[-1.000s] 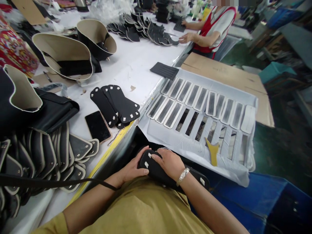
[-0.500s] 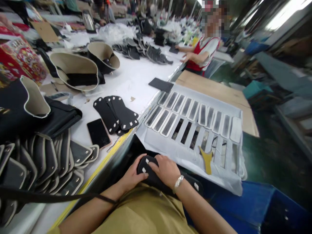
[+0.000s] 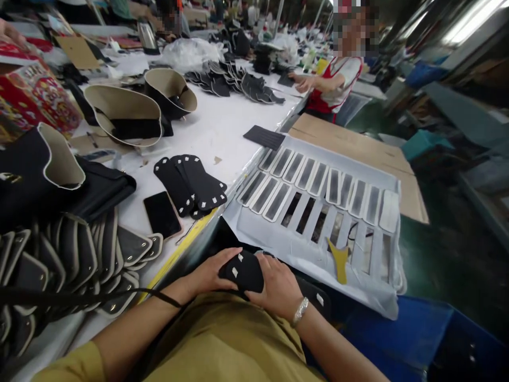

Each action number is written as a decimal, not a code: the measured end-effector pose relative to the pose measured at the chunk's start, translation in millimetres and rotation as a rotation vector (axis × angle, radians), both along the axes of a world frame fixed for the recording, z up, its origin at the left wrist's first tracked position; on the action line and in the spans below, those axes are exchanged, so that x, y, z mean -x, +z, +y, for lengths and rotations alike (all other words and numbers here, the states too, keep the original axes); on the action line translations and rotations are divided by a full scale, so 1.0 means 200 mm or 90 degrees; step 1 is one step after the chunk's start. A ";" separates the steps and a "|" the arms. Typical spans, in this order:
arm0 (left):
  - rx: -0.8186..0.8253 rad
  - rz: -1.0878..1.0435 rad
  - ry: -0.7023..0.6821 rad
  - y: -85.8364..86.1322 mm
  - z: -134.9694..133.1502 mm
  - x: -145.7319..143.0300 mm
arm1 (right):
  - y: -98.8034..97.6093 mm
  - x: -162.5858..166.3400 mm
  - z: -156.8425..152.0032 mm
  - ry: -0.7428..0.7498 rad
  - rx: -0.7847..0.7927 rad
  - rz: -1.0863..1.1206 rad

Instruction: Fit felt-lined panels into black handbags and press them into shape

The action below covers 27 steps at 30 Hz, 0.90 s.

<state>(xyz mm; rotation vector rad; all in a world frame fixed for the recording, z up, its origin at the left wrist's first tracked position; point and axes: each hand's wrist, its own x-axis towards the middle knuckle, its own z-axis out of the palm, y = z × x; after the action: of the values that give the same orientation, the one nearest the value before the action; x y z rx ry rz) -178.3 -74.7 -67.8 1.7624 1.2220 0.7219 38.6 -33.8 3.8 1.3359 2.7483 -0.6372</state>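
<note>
Close to my body I hold a long black panel (image 3: 243,271) with rounded ends and small white tabs on its face. My left hand (image 3: 212,273) grips its left end, fingers over the top edge and thumb below. My right hand (image 3: 276,286), with a silver bracelet at the wrist, is wrapped over the panel's middle. The panel's far end with another white tab shows beyond my right wrist. On the white table to the left, similar black panels (image 3: 199,183) with white tabs lie overlapped beside a phone (image 3: 162,214).
Grey-edged black pieces (image 3: 75,254) are heaped at the left, below open black bags (image 3: 123,114). On my right, a grey-covered rack (image 3: 314,180) bears pale-rimmed strips and a yellow piece (image 3: 339,260). Behind it lies a cardboard sheet (image 3: 358,154). A co-worker in a red vest (image 3: 326,98) stands beyond.
My right thumb has moved from the panel's upper face by the tabs to its lower edge. My left thumb has also slipped lower, and more of the panel's end shows.
</note>
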 end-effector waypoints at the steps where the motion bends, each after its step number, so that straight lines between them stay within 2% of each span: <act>1: -0.020 0.012 -0.009 0.00 0.00 0.00 | 0.00 0.00 -0.01 -0.003 -0.002 0.002; 6: -0.082 0.046 -0.031 -0.01 -0.01 -0.01 | -0.01 0.00 -0.04 -0.015 -0.018 0.012; 13: -0.099 0.081 0.000 0.00 -0.02 -0.04 | -0.01 -0.03 -0.02 0.015 -0.024 0.008; 17: -0.089 0.075 0.029 0.00 -0.03 -0.05 | -0.01 -0.03 -0.01 0.022 -0.014 0.005; 22: -0.056 0.056 0.051 0.01 -0.02 -0.03 | -0.01 0.02 -0.01 -0.021 0.015 -0.023; 27: -0.055 0.034 0.060 -0.02 -0.06 -0.05 | 0.05 0.02 -0.03 -0.048 0.006 -0.036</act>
<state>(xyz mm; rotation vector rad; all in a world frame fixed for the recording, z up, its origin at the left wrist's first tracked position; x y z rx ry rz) -168.2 -86.9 -71.0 1.8144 1.3347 0.7978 34.0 -40.7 13.3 1.4396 2.6591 -0.6054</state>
